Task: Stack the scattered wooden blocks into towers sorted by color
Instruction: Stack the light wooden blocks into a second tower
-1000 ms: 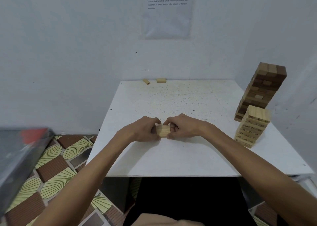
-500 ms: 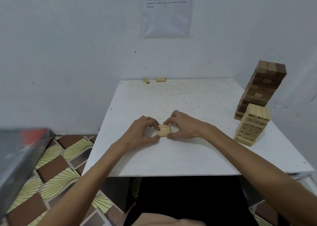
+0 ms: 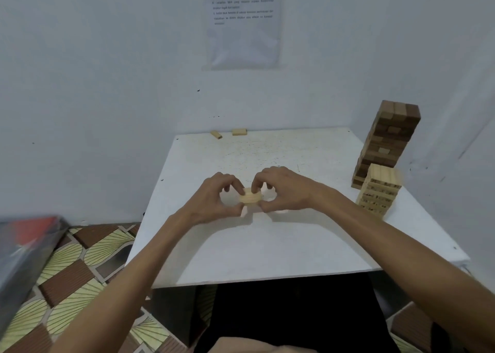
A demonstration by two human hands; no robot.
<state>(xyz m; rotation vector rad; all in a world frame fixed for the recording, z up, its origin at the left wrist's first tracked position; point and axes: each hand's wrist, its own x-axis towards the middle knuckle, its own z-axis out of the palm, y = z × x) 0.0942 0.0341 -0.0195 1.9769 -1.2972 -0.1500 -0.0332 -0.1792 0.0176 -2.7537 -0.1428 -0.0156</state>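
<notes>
Head view: a small light wooden block bundle [image 3: 250, 198] sits between both hands over the middle of the white table [image 3: 267, 245]. It looks like a few pale blocks pressed side by side, though blur makes the count unclear. The left hand [image 3: 214, 201] pinches its left end with curled fingers and thumb, and the right hand [image 3: 286, 192] pinches the right end the same way. The bundle appears to be held just above the tabletop, with a shadow under it.

Nothing lies between the hands and the table's right edge, where a short light tower [image 3: 380, 192] stands. Just behind it, touching or nearly so, rises a taller dark tower [image 3: 388, 141] with a couple of pale blocks showing in its side. Both forearms reach in from the near edge and hide part of the table.

Two loose light blocks [image 3: 239, 132] lie at the far edge against the wall, well apart from the hands. A printed sheet [image 3: 245, 31] hangs on the wall above. Left of the table is a patterned floor mat [image 3: 75, 272] and a dark box [image 3: 24, 248] with red on it.
</notes>
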